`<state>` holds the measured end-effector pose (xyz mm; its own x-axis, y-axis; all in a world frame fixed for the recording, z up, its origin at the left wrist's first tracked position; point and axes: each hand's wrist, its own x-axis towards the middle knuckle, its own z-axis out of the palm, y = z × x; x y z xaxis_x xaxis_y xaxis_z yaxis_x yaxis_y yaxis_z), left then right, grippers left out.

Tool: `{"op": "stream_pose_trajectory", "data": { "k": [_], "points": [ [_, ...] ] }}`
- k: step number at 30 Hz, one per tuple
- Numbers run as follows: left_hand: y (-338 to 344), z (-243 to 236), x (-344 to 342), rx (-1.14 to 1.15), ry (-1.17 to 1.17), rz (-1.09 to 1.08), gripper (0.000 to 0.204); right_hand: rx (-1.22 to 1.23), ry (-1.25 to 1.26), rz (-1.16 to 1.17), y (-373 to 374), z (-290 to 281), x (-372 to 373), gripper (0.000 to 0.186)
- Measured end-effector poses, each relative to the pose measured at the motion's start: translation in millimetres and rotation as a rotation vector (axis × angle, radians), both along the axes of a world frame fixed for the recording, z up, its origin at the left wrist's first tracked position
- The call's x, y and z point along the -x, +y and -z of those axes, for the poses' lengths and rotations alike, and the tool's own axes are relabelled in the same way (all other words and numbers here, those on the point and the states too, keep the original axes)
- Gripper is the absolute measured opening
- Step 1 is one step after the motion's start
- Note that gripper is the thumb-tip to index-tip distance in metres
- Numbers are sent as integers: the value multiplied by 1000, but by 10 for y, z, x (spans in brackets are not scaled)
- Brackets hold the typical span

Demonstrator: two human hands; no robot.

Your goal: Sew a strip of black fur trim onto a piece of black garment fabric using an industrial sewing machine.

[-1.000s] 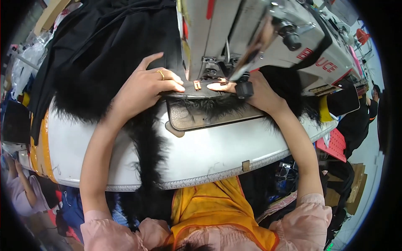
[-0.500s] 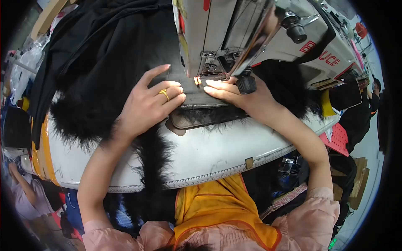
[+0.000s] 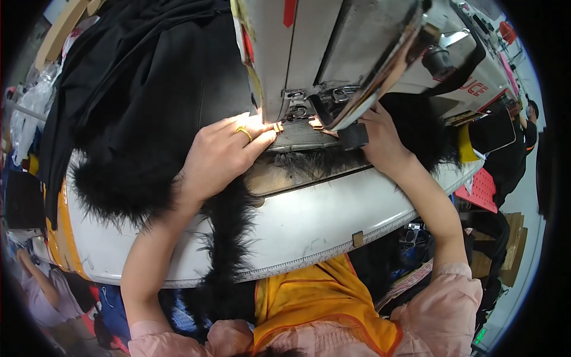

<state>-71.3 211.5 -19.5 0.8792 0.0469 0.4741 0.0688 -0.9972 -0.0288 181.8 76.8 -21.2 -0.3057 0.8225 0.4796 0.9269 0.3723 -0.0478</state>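
Note:
Black fabric (image 3: 160,83) with fluffy black feather trim (image 3: 229,238) lies under the head of a sewing machine (image 3: 309,53). My left hand (image 3: 220,154), a gold ring on one finger, rests on the fabric left of the needle area. Its fingers are stretched out, their tips in bright light close beside the presser foot. On the other side, my right hand (image 3: 380,140) lies on the fabric with fingers reaching toward the needle. The machine's dark knob and guard partly cover those fingers; only lit fingertips show.
A white table (image 3: 309,220) with a ruler strip along its near edge bears the machine. Clear plastic bags (image 3: 35,95) hang at the far left. A pink perforated basket (image 3: 479,190) is at the right. Another person (image 3: 50,291) sits at the lower left.
My left hand has moved right and its fingertips are closer to the presser foot. My right hand has shifted right, more behind the machine's knob. The view has shifted slightly.

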Motion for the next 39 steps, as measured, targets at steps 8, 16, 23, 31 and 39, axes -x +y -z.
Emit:
{"op": "stream_pose_trajectory", "data": {
  "k": [8, 16, 23, 31, 39],
  "points": [
    [-153, -95, 53, 152, 77, -184, 30, 14, -6, -27, 14, 53, -9, 20],
    [149, 47, 208, 62, -1, -115, 30, -52, -49, -43, 73, 65, -49, 19],
    [-238, -23, 303, 100, 21, -18, 29, 357, -265, 24, -423, -360, 71, 46],
    [-292, 23, 258, 37, -42, -94, 22, 162, -134, -111, -19, -66, 723, 44],
    [-307, -2, 466, 88, -66, -117, 21, 118, -186, -95, -40, -2, 674, 39]
  ]
}}
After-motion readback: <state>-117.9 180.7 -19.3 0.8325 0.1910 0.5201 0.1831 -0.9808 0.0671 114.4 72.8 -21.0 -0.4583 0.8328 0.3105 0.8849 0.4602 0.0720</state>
